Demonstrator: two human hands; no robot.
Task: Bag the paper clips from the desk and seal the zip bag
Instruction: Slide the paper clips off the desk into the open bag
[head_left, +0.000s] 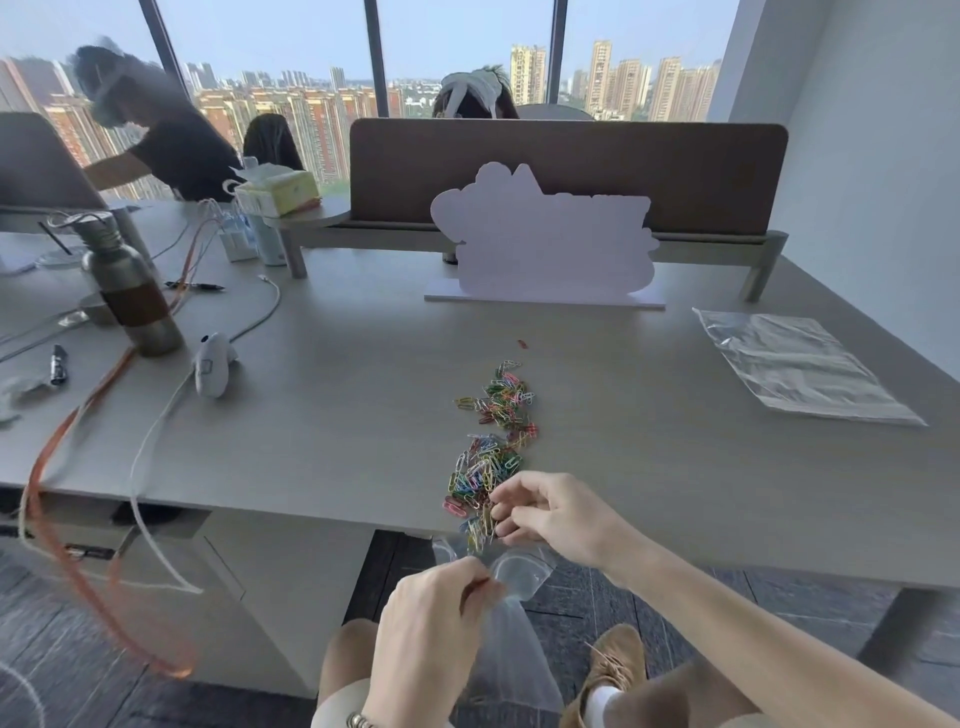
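A long scatter of coloured paper clips (493, 441) lies on the grey desk (322, 410), running from its middle to its front edge. My right hand (550, 512) rests at that edge with curled fingers on a bunch of clips that hangs over the rim. Just below the edge, my left hand (436, 629) pinches the rim of a clear zip bag (511, 639), whose mouth is open under the clips. One red clip (522, 343) lies apart, farther back.
A second clear bag (800, 364) lies flat at the desk's right. A white cut-out board (545, 244) stands at the back. A metal bottle (130, 291), a white controller (212, 364) and cables sit at the left. Two people sit beyond.
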